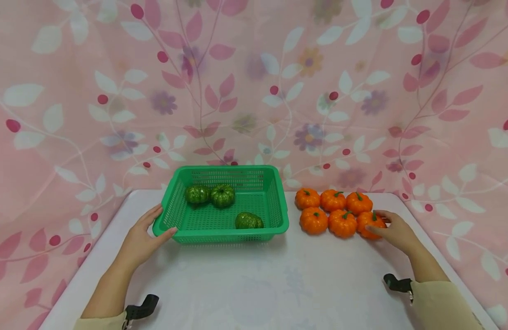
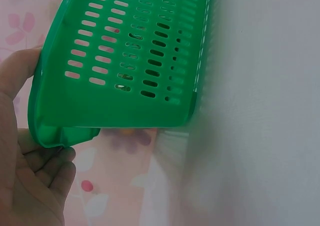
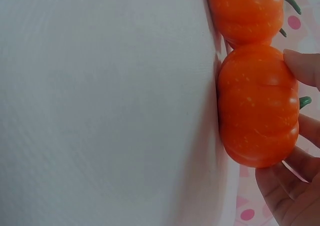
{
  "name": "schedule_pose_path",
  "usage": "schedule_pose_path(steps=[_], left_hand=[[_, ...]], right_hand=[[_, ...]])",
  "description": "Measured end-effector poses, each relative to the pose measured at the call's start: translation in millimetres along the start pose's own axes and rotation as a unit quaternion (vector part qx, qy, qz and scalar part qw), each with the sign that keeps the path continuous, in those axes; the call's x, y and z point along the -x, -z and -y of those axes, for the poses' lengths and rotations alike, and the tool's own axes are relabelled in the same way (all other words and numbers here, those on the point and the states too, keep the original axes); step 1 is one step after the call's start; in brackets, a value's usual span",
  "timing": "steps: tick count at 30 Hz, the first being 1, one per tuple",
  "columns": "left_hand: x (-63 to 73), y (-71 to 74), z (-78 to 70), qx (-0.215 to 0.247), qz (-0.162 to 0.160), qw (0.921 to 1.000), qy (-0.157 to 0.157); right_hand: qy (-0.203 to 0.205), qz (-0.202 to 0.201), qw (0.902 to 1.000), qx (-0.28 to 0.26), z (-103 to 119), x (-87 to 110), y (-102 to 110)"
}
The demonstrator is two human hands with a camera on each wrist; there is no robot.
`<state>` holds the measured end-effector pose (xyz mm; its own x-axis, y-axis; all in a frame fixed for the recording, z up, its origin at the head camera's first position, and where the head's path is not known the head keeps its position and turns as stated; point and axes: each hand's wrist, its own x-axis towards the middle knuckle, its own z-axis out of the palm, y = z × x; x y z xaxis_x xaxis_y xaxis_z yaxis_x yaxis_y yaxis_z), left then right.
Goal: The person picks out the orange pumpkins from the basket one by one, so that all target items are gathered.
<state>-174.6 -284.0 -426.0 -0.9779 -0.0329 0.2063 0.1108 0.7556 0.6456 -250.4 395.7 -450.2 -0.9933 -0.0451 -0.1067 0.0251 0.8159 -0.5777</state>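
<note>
A green plastic basket (image 1: 221, 236) with slotted walls stands on the table's left half. Its front left corner is held by my left hand (image 1: 140, 240), thumb on the front rim and fingers at the left side. In the left wrist view, the fingers (image 2: 57, 173) curl at the rim's corner. On the right, my right hand (image 1: 396, 231) grips the front right orange pumpkin (image 1: 367, 223) of a group. The right wrist view shows the thumb on top of that pumpkin (image 3: 257, 105) and the fingers around its far side; it touches the neighbouring pumpkin (image 3: 247, 13).
Inside the basket lie two green pumpkins (image 1: 222, 195) at the back left and another green pumpkin (image 1: 248, 221) near the front. Several other orange pumpkins (image 1: 313, 221) sit in two rows right of the basket. A floral curtain (image 1: 254, 91) hangs behind the white table (image 1: 254, 279).
</note>
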Motion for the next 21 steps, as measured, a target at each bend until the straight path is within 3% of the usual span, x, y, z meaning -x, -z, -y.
schedule_pose_path(steps=[8,12,21], left_hand=[[0.3,0.8,2.4,-0.008,0.005,1.0000,0.000],[0.6,0.4,4.4,-0.016,-0.008,0.9998,-0.010],[12.9,13.9,-1.7,-0.039,-0.039,0.9969,-0.057]], right_hand=[[0.008,-0.006,0.9999,-0.004,-2.1,-0.8,-3.1],[0.010,-0.011,0.9999,-0.006,-1.8,-0.8,-3.4],[0.055,-0.084,0.9948,0.020,1.4,14.8,14.2]])
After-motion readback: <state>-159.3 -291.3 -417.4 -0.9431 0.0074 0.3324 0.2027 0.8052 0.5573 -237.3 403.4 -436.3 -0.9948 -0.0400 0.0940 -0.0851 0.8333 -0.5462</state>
